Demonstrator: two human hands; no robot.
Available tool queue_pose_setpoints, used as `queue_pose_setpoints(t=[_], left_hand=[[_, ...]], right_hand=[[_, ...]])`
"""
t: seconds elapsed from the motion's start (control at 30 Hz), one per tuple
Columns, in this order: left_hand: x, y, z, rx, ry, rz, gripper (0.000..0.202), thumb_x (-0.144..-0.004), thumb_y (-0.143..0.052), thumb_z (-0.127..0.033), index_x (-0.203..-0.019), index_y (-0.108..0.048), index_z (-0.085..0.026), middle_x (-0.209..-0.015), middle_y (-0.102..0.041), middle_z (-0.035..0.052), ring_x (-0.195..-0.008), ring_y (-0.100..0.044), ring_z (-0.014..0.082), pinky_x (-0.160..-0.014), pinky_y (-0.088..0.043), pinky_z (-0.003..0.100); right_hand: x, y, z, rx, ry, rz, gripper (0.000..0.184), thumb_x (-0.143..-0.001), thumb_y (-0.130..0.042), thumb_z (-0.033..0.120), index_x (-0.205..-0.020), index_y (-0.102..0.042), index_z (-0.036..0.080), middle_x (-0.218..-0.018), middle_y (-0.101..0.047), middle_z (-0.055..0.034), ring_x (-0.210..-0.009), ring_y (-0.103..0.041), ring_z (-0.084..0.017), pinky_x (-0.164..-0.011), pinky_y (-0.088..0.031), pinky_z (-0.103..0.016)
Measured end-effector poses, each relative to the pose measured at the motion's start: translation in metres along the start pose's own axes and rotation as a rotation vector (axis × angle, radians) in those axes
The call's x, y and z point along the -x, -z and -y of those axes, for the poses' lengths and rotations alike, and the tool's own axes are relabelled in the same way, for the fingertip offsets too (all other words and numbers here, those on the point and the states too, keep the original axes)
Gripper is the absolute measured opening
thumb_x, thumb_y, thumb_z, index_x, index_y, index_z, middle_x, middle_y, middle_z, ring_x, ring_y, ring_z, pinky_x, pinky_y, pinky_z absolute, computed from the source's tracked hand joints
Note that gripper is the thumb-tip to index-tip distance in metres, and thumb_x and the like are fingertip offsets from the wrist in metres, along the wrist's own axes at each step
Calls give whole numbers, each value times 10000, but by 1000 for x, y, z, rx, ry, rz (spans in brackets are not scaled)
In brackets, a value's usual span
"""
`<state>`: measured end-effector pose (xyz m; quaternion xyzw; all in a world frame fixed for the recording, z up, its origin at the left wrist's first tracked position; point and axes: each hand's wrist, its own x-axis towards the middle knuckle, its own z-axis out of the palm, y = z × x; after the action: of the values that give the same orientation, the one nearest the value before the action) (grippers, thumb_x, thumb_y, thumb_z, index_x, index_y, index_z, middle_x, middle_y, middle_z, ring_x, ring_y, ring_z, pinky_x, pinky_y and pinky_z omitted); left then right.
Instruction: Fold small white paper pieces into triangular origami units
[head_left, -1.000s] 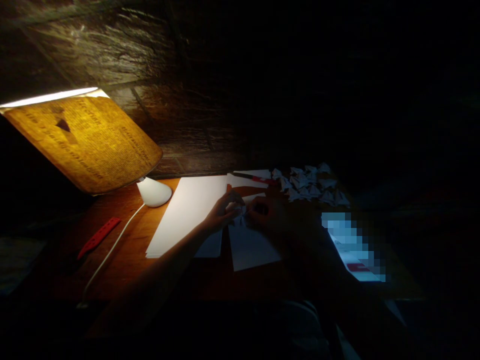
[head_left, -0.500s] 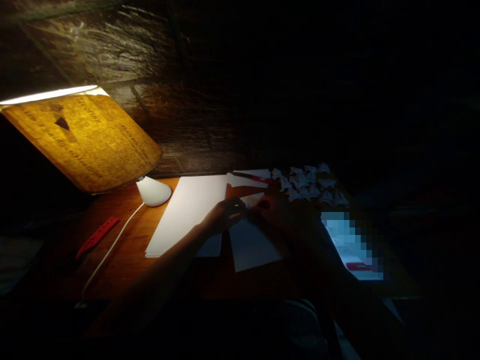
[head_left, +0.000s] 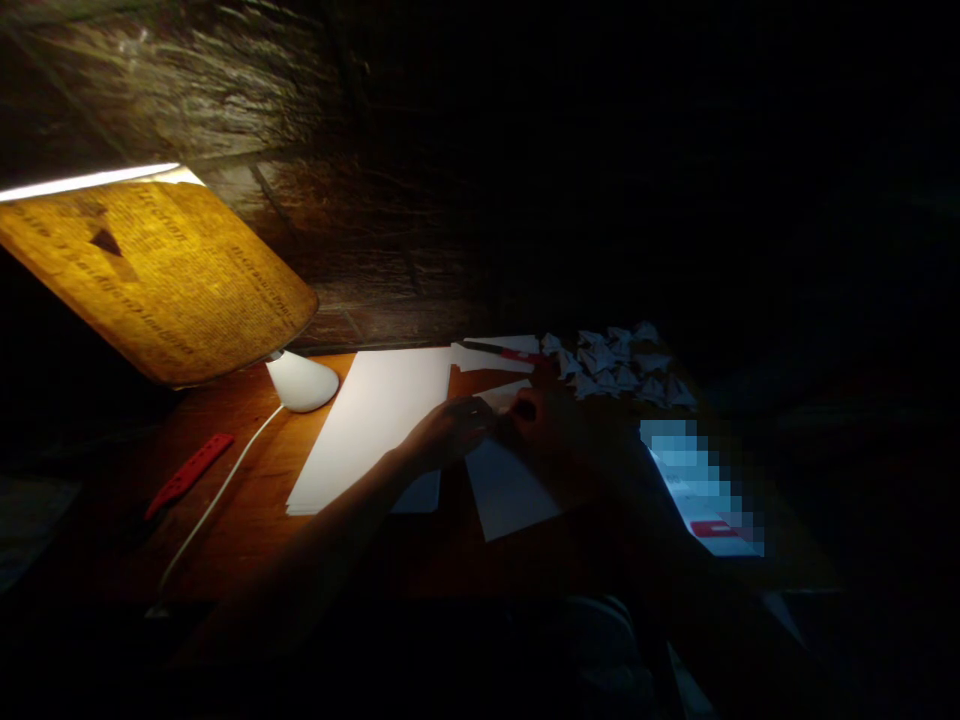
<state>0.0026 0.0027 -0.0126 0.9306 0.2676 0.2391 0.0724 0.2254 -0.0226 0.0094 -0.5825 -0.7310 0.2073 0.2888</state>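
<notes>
My left hand point(head_left: 454, 428) and my right hand point(head_left: 544, 418) meet over a white paper sheet point(head_left: 514, 490) in the middle of the desk. Their fingers are bent and pinched close together around a small piece of paper, mostly hidden by the fingers and the dim light. To the left lies a stack of white paper point(head_left: 375, 420), partly under my left forearm. Beyond my right hand, several small folded paper shapes point(head_left: 600, 360) are grouped at the back of the desk.
A lamp point(head_left: 165, 275) with a printed shade leans in from the left, its white cord point(head_left: 225, 485) crossing the desk point(head_left: 259, 535). Near it lies a red object point(head_left: 191, 470). A black-and-red tool point(head_left: 499, 350) rests on papers at the back. Right, a lit screen point(head_left: 690, 500). Behind stands a stone wall point(head_left: 247, 100).
The fingers of my left hand have closed in, and the small piece of paper between the hands shows less. The sheet beneath has turned slightly. The whole view has shifted a little.
</notes>
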Motion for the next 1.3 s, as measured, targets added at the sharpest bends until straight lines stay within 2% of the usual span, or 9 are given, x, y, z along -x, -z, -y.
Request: queue_pose_setpoints(t=[0.13,0.27,0.4,0.6,0.8,0.97,1.1,1.3], left_hand=[[0,0,0,45,6,31,228,-961,-626,-150,-1132,-761,-215,-1148,-764,85,-1054,-712,212,-933,-608,375],[0,1,1,107,11,29,300,-955,-617,-138,-1217,-744,-208,-1155,-780,89,-1085,-705,221,-967,-606,395],[-2,3,-1,122,8,31,284,-947,-623,-131,-1193,-750,-193,-1147,-787,90,-1079,-709,221,-969,-607,397],[-3,2,-2,103,-13,24,291,-954,-601,-125,-1196,-749,-193,-1150,-786,104,-1099,-708,225,-982,-592,405],[-4,-1,0,92,6,24,304,-953,-609,-159,-1208,-753,-240,-1150,-776,93,-1081,-705,243,-965,-599,414],[-5,-1,1,107,-5,30,275,-970,-580,-157,-1160,-766,-228,-1149,-780,87,-1080,-705,240,-964,-594,415],[-5,0,1,138,-4,22,261,-982,-570,-162,-1147,-767,-208,-1146,-780,95,-1070,-707,233,-946,-595,410],[-6,5,-4,142,29,40,269,-951,-591,-134,-1145,-764,-205,-1129,-783,100,-1065,-707,233,-931,-602,407]], right_hand=[[-1,1,-5,34,47,22,113,-868,-699,276,-809,-737,187,-823,-747,-38,-736,-634,-165,-648,-365,-277],[-5,1,-10,54,98,42,105,-877,-713,281,-853,-761,191,-890,-757,-38,-810,-656,-170,-679,-382,-270],[-9,5,-14,46,127,96,79,-855,-735,241,-901,-785,200,-914,-757,-38,-815,-650,-170,-694,-399,-265],[-12,7,-21,13,169,132,149,-843,-714,162,-936,-811,228,-959,-766,-36,-864,-665,-187,-723,-419,-269],[-13,5,-25,-9,203,127,171,-818,-714,141,-925,-818,226,-955,-766,-36,-854,-662,-183,-726,-422,-265],[-16,6,-29,-9,261,166,252,-769,-652,39,-866,-812,207,-928,-768,-36,-843,-670,-184,-744,-425,-270],[-17,10,-29,3,269,211,204,-761,-664,50,-818,-799,192,-896,-758,-36,-825,-660,-179,-733,-419,-267],[-17,13,-29,4,285,255,238,-787,-650,43,-873,-807,200,-950,-759,-39,-873,-662,-182,-774,-424,-274]])
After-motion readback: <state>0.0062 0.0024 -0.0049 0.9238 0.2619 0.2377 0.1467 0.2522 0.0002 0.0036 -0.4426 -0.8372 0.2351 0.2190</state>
